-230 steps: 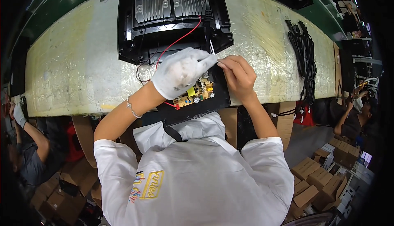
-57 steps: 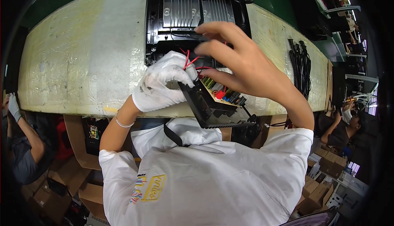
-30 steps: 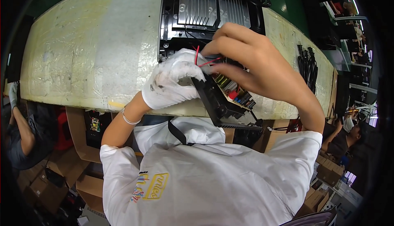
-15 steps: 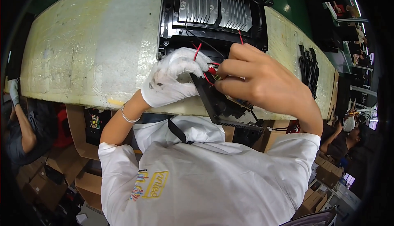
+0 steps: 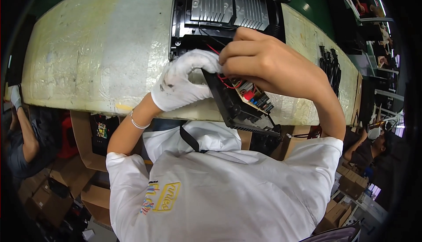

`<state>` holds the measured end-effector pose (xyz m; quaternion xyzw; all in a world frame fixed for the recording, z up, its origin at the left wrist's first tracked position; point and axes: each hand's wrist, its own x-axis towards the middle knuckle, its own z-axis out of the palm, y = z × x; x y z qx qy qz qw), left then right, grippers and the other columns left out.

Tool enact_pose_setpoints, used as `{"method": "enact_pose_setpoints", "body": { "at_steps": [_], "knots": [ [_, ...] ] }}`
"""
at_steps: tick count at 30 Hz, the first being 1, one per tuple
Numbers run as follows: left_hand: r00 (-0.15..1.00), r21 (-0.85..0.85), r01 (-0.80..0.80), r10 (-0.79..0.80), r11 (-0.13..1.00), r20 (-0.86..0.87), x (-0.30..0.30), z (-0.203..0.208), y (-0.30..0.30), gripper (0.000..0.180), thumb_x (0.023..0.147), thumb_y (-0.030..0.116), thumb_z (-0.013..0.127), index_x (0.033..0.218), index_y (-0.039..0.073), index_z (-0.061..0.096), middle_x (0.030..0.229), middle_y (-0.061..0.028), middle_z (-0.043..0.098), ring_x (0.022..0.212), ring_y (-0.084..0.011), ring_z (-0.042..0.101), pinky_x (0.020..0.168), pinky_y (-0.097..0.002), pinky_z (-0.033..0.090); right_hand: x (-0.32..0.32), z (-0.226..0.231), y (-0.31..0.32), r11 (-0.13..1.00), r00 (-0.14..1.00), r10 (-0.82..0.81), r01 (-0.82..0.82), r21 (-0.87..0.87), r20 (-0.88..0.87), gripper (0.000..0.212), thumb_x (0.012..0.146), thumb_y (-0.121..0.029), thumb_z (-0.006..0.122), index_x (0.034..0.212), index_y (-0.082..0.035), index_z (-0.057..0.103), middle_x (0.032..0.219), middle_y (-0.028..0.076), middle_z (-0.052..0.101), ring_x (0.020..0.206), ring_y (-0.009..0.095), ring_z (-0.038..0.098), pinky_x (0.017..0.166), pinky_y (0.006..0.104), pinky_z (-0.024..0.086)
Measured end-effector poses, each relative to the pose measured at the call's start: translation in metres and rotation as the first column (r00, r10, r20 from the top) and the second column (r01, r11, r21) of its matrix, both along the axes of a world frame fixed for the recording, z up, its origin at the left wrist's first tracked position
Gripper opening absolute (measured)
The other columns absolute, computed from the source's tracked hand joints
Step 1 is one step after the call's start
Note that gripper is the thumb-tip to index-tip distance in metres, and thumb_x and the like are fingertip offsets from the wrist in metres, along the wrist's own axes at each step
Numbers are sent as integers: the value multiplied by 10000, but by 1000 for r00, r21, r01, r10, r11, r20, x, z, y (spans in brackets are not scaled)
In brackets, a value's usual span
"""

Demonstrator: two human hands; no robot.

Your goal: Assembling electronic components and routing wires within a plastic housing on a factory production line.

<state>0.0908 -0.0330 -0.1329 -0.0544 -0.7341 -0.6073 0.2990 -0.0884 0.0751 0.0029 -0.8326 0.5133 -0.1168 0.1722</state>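
My left hand (image 5: 187, 77), in a stained white glove, grips the upper edge of a tilted black plastic cover (image 5: 222, 103) at the table's near edge. Inside the cover sits a circuit board (image 5: 252, 98) with red, blue and black parts. My bare right hand (image 5: 268, 61) is closed above the board, its fingertips pinched together beside the left glove's fingertips. Thin red wires (image 5: 226, 83) run from the board up to the pinch, whose exact hold is hidden by the fingers. Just beyond lies a black housing (image 5: 178, 35) with a finned metal heat sink (image 5: 250, 11).
Black cables (image 5: 330, 68) lie bundled on the plastic-covered table (image 5: 96, 57) at the right. Below the near edge stand open cardboard boxes (image 5: 83, 145), one with a circuit board in it. A co-worker's arm (image 5: 28, 132) shows at far left; another person (image 5: 369, 147) is at right.
My right hand has moved up and left toward the left glove's fingertips, uncovering more of the circuit board. The red wires have shifted with it. My left hand keeps its hold.
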Motion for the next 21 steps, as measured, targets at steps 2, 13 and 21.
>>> {"method": "enact_pose_setpoints", "body": {
  "at_steps": [2,13,21],
  "knots": [
    [1000,-87,-9,10,996,3,2,2,-3,279,712,137,807,944,80,662,1012,-86,642,982,-280,619,838,-364,511,-1,-1,4,1000,1000,6,-6,-10,22,214,686,29,717,889,-3,657,991,61,658,904,274,569,749,365,514],
    [998,-285,27,-11,958,55,2,11,-7,182,750,203,778,895,119,706,953,-71,586,953,-244,571,809,-342,478,-3,-8,4,1000,972,-16,19,-9,235,189,681,-17,719,861,-13,662,979,63,647,875,274,521,752,350,467],
    [992,-227,35,-7,973,123,3,4,-2,186,737,203,778,879,112,701,915,-64,562,899,-242,559,799,-338,463,-1,3,-5,986,993,115,-114,125,-4,212,629,7,667,837,5,630,919,83,595,898,285,525,765,355,452]
  ]
}}
